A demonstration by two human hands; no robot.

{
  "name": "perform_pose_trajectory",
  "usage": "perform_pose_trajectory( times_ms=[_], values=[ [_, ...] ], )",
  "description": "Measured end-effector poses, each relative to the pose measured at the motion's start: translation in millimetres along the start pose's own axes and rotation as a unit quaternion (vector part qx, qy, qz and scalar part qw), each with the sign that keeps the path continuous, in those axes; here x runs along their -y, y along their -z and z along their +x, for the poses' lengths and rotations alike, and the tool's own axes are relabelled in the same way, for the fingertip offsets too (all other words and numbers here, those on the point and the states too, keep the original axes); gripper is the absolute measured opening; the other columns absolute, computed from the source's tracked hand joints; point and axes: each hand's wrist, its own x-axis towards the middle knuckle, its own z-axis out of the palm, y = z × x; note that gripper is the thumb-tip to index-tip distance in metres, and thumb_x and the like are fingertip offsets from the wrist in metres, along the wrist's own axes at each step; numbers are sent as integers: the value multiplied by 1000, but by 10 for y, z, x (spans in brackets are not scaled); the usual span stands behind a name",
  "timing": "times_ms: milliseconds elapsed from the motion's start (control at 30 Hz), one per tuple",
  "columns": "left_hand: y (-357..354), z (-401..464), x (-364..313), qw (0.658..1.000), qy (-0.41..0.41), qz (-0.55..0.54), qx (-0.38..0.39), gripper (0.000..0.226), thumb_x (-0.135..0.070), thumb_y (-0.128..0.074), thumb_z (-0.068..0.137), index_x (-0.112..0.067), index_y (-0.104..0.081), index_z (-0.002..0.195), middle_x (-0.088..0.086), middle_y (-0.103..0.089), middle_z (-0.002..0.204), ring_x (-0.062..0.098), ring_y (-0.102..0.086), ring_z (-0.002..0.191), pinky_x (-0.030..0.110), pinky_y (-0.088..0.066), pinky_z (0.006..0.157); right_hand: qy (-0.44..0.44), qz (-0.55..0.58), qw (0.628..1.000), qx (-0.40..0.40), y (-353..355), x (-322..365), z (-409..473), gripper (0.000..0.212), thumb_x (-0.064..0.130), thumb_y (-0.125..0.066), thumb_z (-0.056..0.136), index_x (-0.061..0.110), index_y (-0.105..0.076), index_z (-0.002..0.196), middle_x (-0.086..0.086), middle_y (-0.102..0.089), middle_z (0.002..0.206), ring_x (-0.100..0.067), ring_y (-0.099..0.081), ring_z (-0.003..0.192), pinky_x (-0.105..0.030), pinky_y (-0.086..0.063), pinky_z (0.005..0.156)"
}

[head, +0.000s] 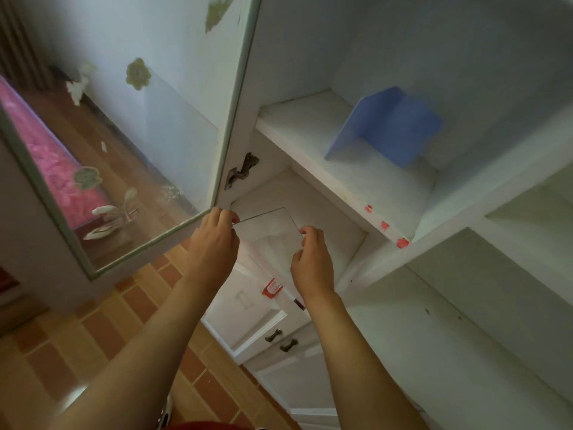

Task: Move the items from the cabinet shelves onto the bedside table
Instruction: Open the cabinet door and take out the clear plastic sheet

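Both forearms reach up from the bottom of the frame toward the centre, where the left hand [215, 235] and the right hand [311, 259] hold a clear glass pane [268, 232] between them, each grip pinching one side edge with fingertips. The pane sits just in front of the lower cabinet shelf [328, 206], tilted. Beyond, on the upper shelf [310, 122] right of centre, stands a blue folded sheet [387, 125]. The glass cabinet door [130, 119] hangs open across the upper left.
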Motion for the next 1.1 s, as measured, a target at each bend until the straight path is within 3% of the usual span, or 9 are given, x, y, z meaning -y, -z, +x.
perform_pose_trajectory(
  times_ms=[67,200,300,467,600,800,933,1100],
  values=[
    [78,-103,-94,999,18,22,-33,21,0,-61,94,-12,-60,111,6,-62,109,24,-62,91,42,-57,71,22,21,999,10,32,-26,-3,36,5,-53,105,20,-52,138,1,-57,127,-7,-61,85,-19,-56,68],
    [228,-399,-270,995,71,29,-66,25,2,-64,90,-11,-61,112,7,-60,109,27,-60,97,39,-52,73,88,63,994,21,121,-78,-68,32,6,-53,104,20,-60,132,5,-58,128,-9,-63,100,-29,-61,86],
    [351,-741,-297,992,76,35,-98,27,1,-66,88,-12,-60,111,8,-61,109,31,-62,97,45,-55,71,149,79,985,24,180,-94,-169,32,3,-56,101,19,-61,127,7,-58,123,-9,-63,101,-27,-60,85],
    [692,-1393,-331,979,96,94,-156,20,-4,-74,88,-12,-63,102,4,-62,102,26,-62,91,35,-46,64,246,106,963,42,201,-91,-425,32,2,-55,98,18,-63,125,7,-58,119,-13,-63,100,-31,-59,82],
    [1002,-1834,-382,964,137,153,-167,15,-10,-74,91,-13,-61,97,3,-61,99,28,-62,89,40,-49,62,299,133,943,67,117,30,-723,31,1,-54,99,15,-63,124,2,-60,118,-18,-64,96,-34,-58,78],
    [1467,-2335,-399,951,165,192,-179,8,-16,-69,94,-14,-64,100,1,-62,100,28,-62,89,41,-52,59,337,170,921,94,-6,396,-1128,22,9,-55,105,15,-65,123,3,-63,117,-12,-64,94,-17,-54,76],
    [1844,-2600,-339,939,186,205,-205,5,-21,-62,95,-16,-63,97,-2,-61,96,26,-62,85,41,-52,58,367,194,905,96,-71,798,-1407,23,12,-53,105,16,-66,124,3,-65,117,-16,-65,97,-28,-57,79],
    [2422,-2920,-128,925,211,209,-236,12,-10,-73,91,-14,-63,96,-3,-59,93,24,-61,81,39,-48,59,393,187,895,97,-241,1431,-1850,27,9,-59,101,22,-64,123,6,-65,118,-12,-63,103,-33,-60,86]
  ],
)
